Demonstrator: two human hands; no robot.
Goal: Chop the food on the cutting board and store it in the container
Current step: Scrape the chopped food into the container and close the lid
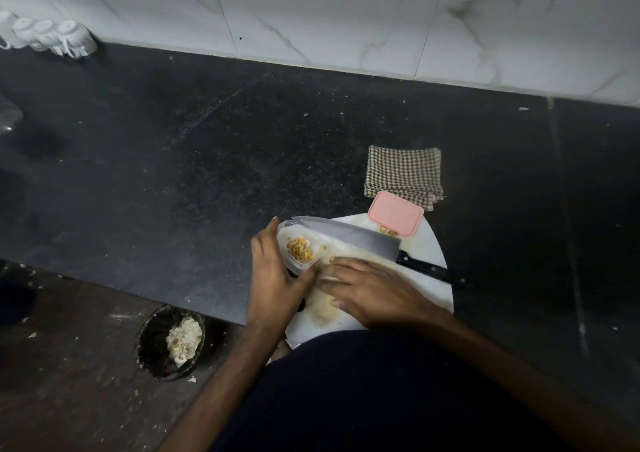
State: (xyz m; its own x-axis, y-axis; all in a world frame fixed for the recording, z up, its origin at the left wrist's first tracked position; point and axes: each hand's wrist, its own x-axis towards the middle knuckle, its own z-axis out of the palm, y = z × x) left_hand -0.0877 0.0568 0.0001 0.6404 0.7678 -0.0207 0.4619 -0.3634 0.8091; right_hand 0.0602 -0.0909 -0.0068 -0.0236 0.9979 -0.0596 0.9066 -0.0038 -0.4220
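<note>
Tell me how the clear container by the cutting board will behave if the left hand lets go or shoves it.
The container looks like thin clear plastic holding only a small heap of chopped food, so it is probably light and slides easily. It seems tilted in the left hand at the cutting board's edge, so it may tip.

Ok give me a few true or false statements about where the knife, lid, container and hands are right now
1. The knife lies on the cutting board, held by nobody. True.
2. The pink lid is snapped onto the container. False: it lies apart at the board's far edge; the container is open.
3. The left hand holds the container. True.
4. The container is empty. False: chopped yellowish food sits inside.
5. The right hand grips the knife handle. False: it rests on the board beside the container.
</note>
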